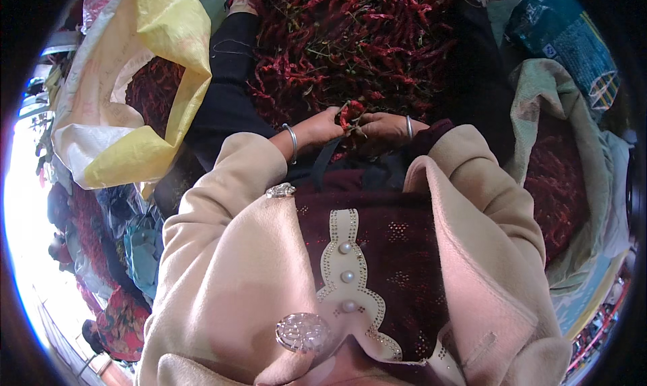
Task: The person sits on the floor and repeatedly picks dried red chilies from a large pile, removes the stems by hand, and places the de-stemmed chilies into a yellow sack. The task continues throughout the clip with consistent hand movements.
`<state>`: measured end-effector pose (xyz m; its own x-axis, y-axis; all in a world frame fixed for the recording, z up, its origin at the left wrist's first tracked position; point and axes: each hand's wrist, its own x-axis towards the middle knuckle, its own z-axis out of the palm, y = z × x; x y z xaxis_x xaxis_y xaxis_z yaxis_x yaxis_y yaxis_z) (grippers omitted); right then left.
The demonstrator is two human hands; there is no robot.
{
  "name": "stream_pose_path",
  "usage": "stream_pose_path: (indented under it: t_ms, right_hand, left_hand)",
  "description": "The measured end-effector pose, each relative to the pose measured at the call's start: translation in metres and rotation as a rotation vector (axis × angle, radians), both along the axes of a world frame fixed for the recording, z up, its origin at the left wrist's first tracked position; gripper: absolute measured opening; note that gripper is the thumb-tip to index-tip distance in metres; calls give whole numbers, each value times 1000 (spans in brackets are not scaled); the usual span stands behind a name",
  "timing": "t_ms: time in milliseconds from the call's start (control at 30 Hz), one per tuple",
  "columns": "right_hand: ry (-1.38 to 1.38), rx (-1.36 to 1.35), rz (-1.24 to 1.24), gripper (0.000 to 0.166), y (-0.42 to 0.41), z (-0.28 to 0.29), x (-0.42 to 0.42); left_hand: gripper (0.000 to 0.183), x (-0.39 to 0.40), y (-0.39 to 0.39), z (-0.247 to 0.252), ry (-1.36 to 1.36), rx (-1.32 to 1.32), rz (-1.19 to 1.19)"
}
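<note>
Both my hands meet over my lap at the near edge of a large heap of dried red chili peppers (349,47) with stems. Between the fingers of my left hand (323,127) are a few dried red chilies (351,114), held upright near the thumb. My right hand (381,128) touches the same chilies from the other side, its fingers partly in shadow. A silver bangle is on each wrist. More chilies hang just below the hands; whether they are held too, I cannot tell.
An open yellow and white woven sack (189,98) with chilies inside stands at left. At right is an open pale green woven sack (523,108), also holding chilies. Behind it lies a teal printed bag (571,47). My legs flank the heap. Other people sit at far left.
</note>
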<state>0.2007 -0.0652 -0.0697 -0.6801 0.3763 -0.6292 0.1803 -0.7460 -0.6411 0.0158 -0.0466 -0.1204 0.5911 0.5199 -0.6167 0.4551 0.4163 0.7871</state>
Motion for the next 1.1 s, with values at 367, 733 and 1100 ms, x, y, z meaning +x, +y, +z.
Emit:
stream_pose_path:
  t_ms: [367,733,1100]
  right_hand:
    - [355,229,-438,40,23,79,31]
    - [-41,506,-622,32,39,71,88]
    - [-223,282,-454,29,42,-4,48]
  left_hand:
    - [33,28,61,158,-369,232,-35]
    - [40,-18,108,134,191,1360,175]
    - [60,6,58,57,146,304,94]
